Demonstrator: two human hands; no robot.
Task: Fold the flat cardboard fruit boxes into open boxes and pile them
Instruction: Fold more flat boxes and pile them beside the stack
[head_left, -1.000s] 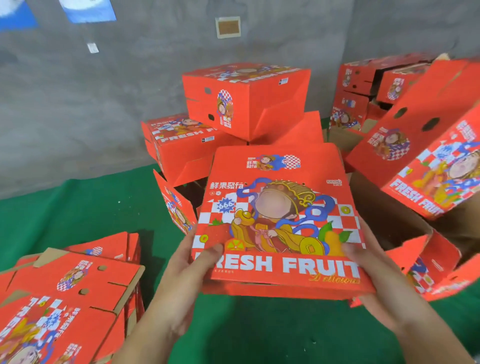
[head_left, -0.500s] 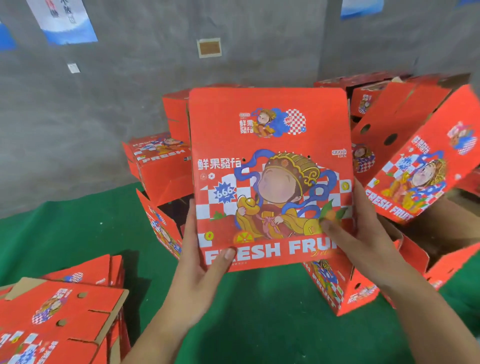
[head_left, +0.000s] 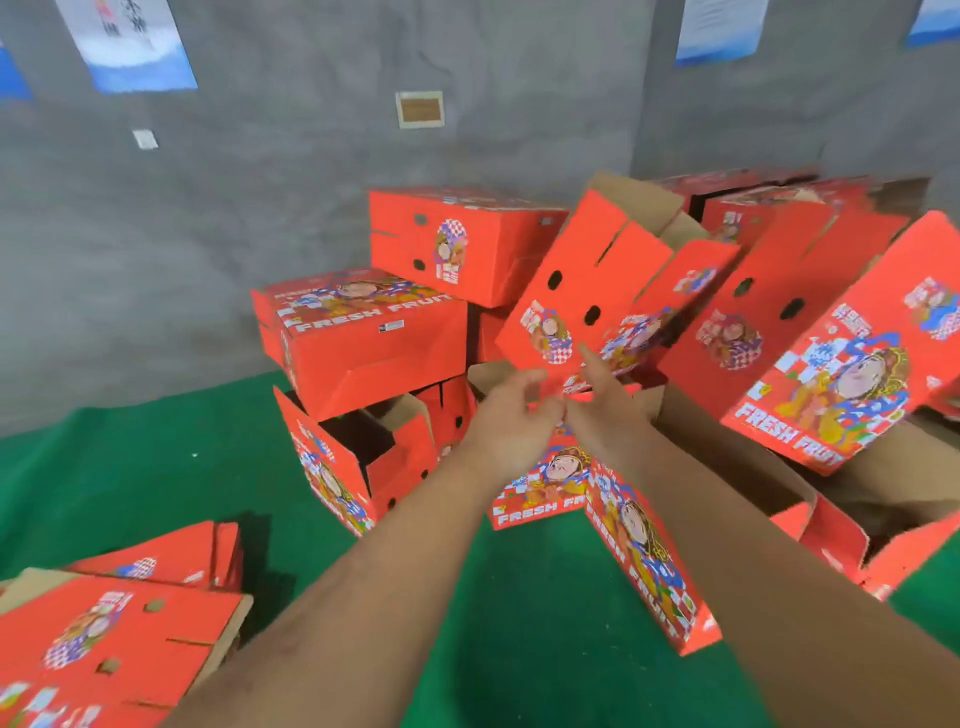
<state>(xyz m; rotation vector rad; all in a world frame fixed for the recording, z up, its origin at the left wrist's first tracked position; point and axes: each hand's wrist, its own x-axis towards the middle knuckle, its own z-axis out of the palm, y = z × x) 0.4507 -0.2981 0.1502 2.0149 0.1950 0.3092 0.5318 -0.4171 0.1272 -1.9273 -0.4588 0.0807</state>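
A folded red fruit box tilts against the pile ahead, its brown flaps pointing up and back, its image blurred. Both my arms stretch out toward it. My left hand is below its lower corner with fingers spread and relaxed. Beside it, my right hand has straight fingers, the fingertips at the box's lower edge; I cannot tell whether they touch it. Neither hand holds anything. A stack of flat red boxes lies at the lower left on the green floor covering.
Folded red boxes are heaped against the grey wall: two closed ones at centre, an open one on its side, a large tilted one at right, and another under my right forearm.
Both hands held the box upright close to me by its lower edge. Now it has left my hands and leans on the pile ahead, and my arms are stretched forward with fingers released.
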